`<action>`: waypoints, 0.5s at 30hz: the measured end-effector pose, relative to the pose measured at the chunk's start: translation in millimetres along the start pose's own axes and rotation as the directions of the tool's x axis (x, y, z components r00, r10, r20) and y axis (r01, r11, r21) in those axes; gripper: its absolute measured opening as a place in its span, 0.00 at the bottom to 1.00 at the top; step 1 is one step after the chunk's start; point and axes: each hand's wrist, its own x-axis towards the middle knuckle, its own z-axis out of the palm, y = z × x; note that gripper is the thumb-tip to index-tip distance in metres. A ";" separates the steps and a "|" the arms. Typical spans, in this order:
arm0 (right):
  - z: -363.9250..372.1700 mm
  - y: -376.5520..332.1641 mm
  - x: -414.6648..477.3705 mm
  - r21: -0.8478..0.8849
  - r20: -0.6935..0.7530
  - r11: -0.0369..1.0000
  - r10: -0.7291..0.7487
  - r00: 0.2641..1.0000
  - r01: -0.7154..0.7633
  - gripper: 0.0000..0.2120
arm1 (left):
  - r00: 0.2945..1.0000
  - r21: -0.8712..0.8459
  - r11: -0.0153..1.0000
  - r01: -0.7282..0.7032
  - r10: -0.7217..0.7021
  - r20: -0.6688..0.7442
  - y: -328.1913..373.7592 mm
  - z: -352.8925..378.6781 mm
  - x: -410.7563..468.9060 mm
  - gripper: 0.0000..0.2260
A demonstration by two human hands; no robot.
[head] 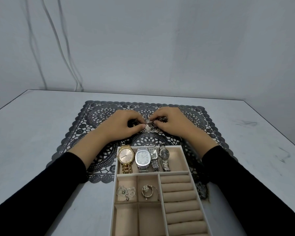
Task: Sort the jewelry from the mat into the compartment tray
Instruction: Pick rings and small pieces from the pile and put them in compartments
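Note:
A black lace mat (pixel 78 133) lies on the table. In its middle sits a tangled pile of silver and dark jewelry (pixel 151 127). My left hand (pixel 124 125) and my right hand (pixel 172 121) both pinch pieces of this pile with curled fingers. Loose rings (pixel 89 114) lie at the mat's far left and more rings (pixel 200 126) at its right. The beige compartment tray (pixel 181 148) stands nearest me. Its top compartment holds several watches (pixel 125 156). Heart earrings (pixel 126 192) and a pearl bangle (pixel 150 192) lie in two small compartments. The ring rolls (pixel 176 188) hold nothing.
The grey table (pixel 32 133) reaches a pale wall at the back. Thin cables (pixel 65 53) hang down the wall at the left. Dark smudges (pixel 245 123) mark the table at the right.

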 end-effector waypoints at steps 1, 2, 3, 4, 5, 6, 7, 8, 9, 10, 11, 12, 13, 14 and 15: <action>-0.1 0.3 -0.2 0.005 0.000 1.000 0.000 1.000 0.000 0.09 | 1.000 -0.002 1.000 0.003 -0.003 -0.003 0.5 0.1 -0.4 0.09; 0.1 0.3 -0.2 0.009 -0.003 1.000 0.001 1.000 -0.001 0.09 | 1.000 -0.003 1.000 0.004 -0.004 -0.004 1.2 0.1 -0.6 0.09; 0.2 0.4 0.0 0.010 -0.007 1.000 0.002 1.000 -0.002 0.08 | 1.000 -0.004 1.000 0.008 -0.008 -0.004 1.9 0.1 -0.6 0.09; 0.3 0.4 0.2 0.010 -0.011 1.000 0.003 1.000 -0.003 0.08 | 1.000 -0.009 1.000 0.014 -0.014 -0.004 1.8 0.3 -0.3 0.09; 0.6 0.3 0.3 0.010 -0.018 1.000 0.003 1.000 -0.003 0.08 | 1.000 -0.016 1.000 0.025 -0.025 -0.004 1.5 0.3 -0.2 0.09; 0.8 0.6 0.1 0.013 -0.028 1.000 0.005 1.000 -0.004 0.07 | 0.999 -0.024 0.999 0.036 -0.036 -0.004 1.3 0.3 -0.3 0.09; 1.1 1.2 -0.2 0.023 -0.043 1.000 0.008 0.999 -0.007 0.07 | 0.999 -0.029 0.998 0.047 -0.047 -0.003 0.9 0.5 -0.2 0.08; 1.6 2.5 -0.7 0.039 -0.061 0.999 0.014 0.998 -0.011 0.06 | 0.999 -0.033 0.998 0.055 -0.055 -0.003 0.2 1.0 -0.3 0.08; 2.0 3.4 -1.3 0.055 -0.082 0.998 0.018 0.996 -0.014 0.06 | 0.998 -0.034 0.998 0.060 -0.061 -0.002 -0.3 1.5 -0.5 0.08; 2.3 4.2 -1.8 0.067 -0.101 0.998 0.023 0.995 -0.016 0.06 | 0.998 -0.035 0.997 0.064 -0.064 -0.002 -0.5 1.8 -0.6 0.08; 2.4 4.8 -2.0 0.075 -0.117 0.997 0.024 0.993 -0.016 0.06 | 0.998 -0.036 0.997 0.070 -0.070 -0.002 -0.3 1.8 -0.5 0.07; 2.4 5.0 -2.1 0.081 -0.129 0.997 0.025 0.991 -0.014 0.06 | 0.997 -0.040 0.996 0.075 -0.075 -0.002 -0.2 1.9 -0.2 0.07; 2.6 4.9 -2.2 0.086 -0.136 0.996 0.025 0.990 -0.013 0.06 | 0.997 -0.042 0.996 0.076 -0.076 0.000 0.3 2.0 -0.1 0.07; 2.5 4.4 -2.4 0.091 -0.142 0.996 0.024 0.990 -0.011 0.06 | 0.998 -0.039 0.997 0.070 -0.070 0.001 1.1 2.3 0.1 0.08; 2.6 4.0 -2.6 0.095 -0.148 0.995 0.024 0.989 -0.010 0.06 | 0.998 -0.029 0.998 0.059 -0.059 0.005 2.0 2.7 0.2 0.08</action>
